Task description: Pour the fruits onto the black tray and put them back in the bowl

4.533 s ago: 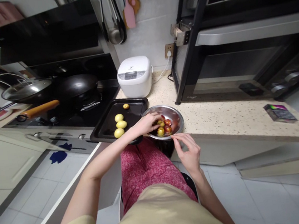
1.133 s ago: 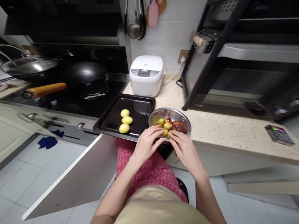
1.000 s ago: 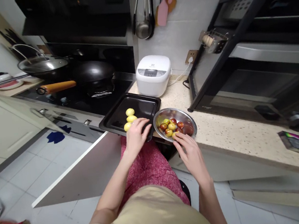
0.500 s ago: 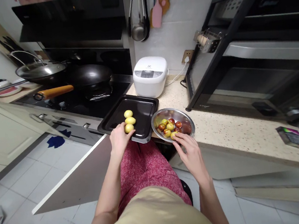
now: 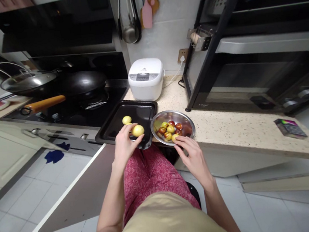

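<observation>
My left hand (image 5: 125, 139) pinches a smooth yellow oval piece, which looks like a small peeled potato (image 5: 138, 130), over the front of the black baking tray (image 5: 110, 123). Behind the fingers, another yellow potato (image 5: 126, 120) rests on the tray; a further one is mostly covered by my hand. To the right, a steel bowl (image 5: 187, 121) contains several red-brown and yellow-green jujubes (image 5: 170, 128). At its near rim, the fingers of my right hand (image 5: 190, 150) close on a yellowish jujube (image 5: 175, 138).
A white rice cooker (image 5: 146, 81) stands behind the tray. On the left hob are a wok (image 5: 82, 81) with a wooden handle and a lidded pan (image 5: 27, 81). An oven (image 5: 240, 84) occupies the right counter, with a small box (image 5: 290, 128) before it. A cabinet door (image 5: 76, 193) hangs open below.
My left hand has lifted the front potato off the tray and shifted it to the right. My right hand stays at the bowl rim. The camera view has turned slightly right.
</observation>
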### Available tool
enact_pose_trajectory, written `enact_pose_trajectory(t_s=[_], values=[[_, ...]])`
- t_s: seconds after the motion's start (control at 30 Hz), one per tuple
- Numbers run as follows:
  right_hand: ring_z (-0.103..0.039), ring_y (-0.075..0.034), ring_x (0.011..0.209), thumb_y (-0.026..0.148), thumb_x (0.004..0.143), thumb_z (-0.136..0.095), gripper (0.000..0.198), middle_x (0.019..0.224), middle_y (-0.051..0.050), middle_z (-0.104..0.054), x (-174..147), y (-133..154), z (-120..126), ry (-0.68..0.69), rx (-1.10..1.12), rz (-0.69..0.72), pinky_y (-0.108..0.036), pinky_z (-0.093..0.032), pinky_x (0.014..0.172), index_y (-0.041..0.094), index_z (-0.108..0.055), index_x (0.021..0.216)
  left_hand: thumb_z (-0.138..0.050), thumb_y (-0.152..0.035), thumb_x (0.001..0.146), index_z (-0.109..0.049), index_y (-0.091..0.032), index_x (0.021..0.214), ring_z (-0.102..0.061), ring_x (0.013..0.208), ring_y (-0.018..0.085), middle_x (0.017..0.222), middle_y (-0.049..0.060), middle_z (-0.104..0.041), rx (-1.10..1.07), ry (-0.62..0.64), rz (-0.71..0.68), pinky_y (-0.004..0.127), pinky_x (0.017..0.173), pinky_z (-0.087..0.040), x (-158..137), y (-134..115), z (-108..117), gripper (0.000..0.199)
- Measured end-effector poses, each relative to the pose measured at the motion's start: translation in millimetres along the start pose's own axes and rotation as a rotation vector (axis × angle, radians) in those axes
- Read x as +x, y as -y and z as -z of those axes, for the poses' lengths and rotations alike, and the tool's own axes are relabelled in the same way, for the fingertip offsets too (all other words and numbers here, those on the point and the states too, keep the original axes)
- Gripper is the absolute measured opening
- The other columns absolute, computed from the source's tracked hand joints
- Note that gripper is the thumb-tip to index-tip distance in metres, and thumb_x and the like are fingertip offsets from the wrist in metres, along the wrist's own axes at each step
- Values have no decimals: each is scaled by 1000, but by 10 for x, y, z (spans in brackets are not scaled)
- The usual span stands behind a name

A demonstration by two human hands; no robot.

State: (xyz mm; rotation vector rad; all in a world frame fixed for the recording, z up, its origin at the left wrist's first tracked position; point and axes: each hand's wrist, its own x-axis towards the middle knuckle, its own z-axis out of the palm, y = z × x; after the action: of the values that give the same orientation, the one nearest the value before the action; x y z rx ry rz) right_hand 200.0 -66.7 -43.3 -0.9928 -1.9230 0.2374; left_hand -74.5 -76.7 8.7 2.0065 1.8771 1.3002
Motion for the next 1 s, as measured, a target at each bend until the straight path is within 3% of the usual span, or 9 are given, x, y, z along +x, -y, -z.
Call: enact_pose_trajectory(t_s=[0.2, 0.47, 0.77, 1.0], values=[[-72, -25, 112, 26, 101, -61, 20, 116, -8, -79, -15, 1, -30, -42, 10, 27, -51, -53, 107, 24, -76, 114, -78, -18, 85, -68, -19, 125, -68, 110, 24, 121, 9, -69, -73, 201, -239, 37, 98, -55, 300, -265, -236, 41], [-72, -24, 112, 24, 101, -60, 20, 117, -8, -79, -61, -4, 0, -37, 12, 7, -52, -52, 110, 23, -74, 115, -82, -17, 80, -70, -16, 121, -70, 104, 26, 118, 10, -70, 8, 472, -311, 36, 93, -55, 707, -353, -687, 43], [-72, -25, 113, 24, 101, -59, 21, 117, -7, -79, -62, -2, -18, -31, 14, 5, -54, -51, 111, 24, -73, 117, -78, -27, 87, -67, -19, 127, -71, 109, 29, 126, 9, -70, 197, 509, -246, 36, 89, -57, 676, -426, -673, 42], [-72, -24, 113, 24, 102, -58, 22, 118, -7, -79, -61, 7, -17, -21, 5, 0, -54, -49, 112, 25, -73, 118, -78, -28, 89, -63, -19, 133, -70, 114, 30, 133, 11, -68, 189, 509, -233, 39, 96, -57, 658, -409, -666, 48]])
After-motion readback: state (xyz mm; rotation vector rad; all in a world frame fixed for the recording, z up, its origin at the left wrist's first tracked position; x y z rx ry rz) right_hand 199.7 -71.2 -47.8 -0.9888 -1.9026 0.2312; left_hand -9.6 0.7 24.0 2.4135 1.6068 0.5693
